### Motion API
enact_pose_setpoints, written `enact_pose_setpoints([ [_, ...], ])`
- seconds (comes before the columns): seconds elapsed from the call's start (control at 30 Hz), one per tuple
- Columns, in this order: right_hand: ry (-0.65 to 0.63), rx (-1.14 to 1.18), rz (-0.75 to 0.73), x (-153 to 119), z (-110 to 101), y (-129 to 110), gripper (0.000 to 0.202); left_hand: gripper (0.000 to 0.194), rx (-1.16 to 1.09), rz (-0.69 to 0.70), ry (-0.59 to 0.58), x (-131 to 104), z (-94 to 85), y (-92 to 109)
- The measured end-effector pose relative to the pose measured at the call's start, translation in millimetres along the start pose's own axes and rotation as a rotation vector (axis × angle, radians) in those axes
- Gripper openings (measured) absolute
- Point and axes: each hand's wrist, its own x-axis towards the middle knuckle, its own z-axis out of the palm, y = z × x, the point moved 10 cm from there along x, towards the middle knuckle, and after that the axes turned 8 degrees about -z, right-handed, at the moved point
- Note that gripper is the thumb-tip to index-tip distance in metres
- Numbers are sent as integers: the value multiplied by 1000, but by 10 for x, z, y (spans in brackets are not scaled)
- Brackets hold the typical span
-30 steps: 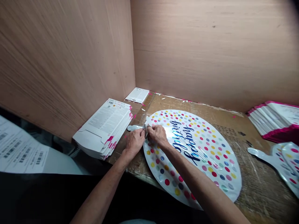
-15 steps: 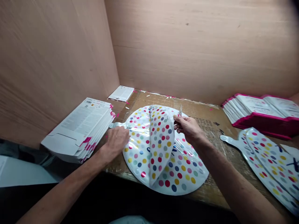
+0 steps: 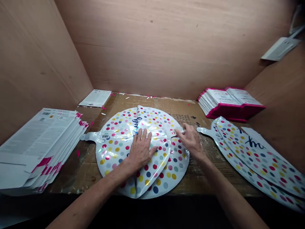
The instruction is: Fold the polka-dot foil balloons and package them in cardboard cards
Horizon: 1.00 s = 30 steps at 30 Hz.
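A flat round foil balloon point(image 3: 111, 159), white with coloured dots and some dark blue lettering, lies in front of me with its neck tab pointing left. A folded-over layer point(image 3: 152, 165) with a curved edge covers its middle. My left hand point(image 3: 140, 149) rests flat on this layer, fingers spread. At the balloon's right edge, my right hand point(image 3: 190, 140) has its fingers pinched on the small tab of the folded layer; the fingertips partly hide it. More dotted balloons point(image 3: 257, 159), folded and overlapping, lie to the right of my right hand.
On the left stands a stack of white printed card packets point(image 3: 35, 140) with pink edges. A smaller white packet point(image 3: 95, 98) lies at the back left. Pink-edged packets point(image 3: 228, 103) sit at the back right. Wooden panels point(image 3: 166, 47) enclose the cardboard-covered table point(image 3: 152, 99).
The raised flap now lies flat across the balloon. My left hand has moved from the balloon's left edge to its middle and opened. The view has shifted right.
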Motion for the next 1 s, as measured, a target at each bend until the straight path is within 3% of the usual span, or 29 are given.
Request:
enact_pose_setpoints([
  [0.07,143,-162,-276,-125,-142,-308,47,63,40,5,6,14,175,121],
  [0.1,113,-216,-404,-209,-68,-439,47,63,45,0,25,-20,198,141],
  [0.17,-101,-302,-548,-377,269,-522,46,61,37,-21,84,-182,130,105],
  [0.27,-347,-390,-519,-542,669,-311,48,50,9,-128,181,-622,-104,-92],
  [0.4,-375,-332,-502,-541,751,-135,50,37,-121,-247,74,-1154,-182,-185],
  [0.47,-351,-262,-494,-525,661,-160,49,35,-269,-298,-35,-1228,-158,-164],
  [0.53,-247,-154,-480,-572,419,-304,49,38,-476,-421,-211,-1189,-86,-188],
  [0.63,37,67,-646,-936,-162,-854,49,42,-968,-644,-543,-1064,-39,-103],
  [0.7,209,158,-873,-1344,-486,-1285,59,39,-1301,-689,-631,-883,-245,68],
  [0.77,357,122,-931,-1600,-639,-1466,75,32,-1482,-656,-621,-684,-546,210],
  [0.87,462,15,-710,-1553,-615,-1201,83,28,-1517,-607,-628,-595,-813,325],
  [0.93,435,-36,-586,-1434,-513,-858,76,33,-1461,-600,-659,-688,-793,288],
  [1.0,356,-113,-541,-1342,-393,-548,70,40,-1351,-614,-705,-851,-636,150],
])
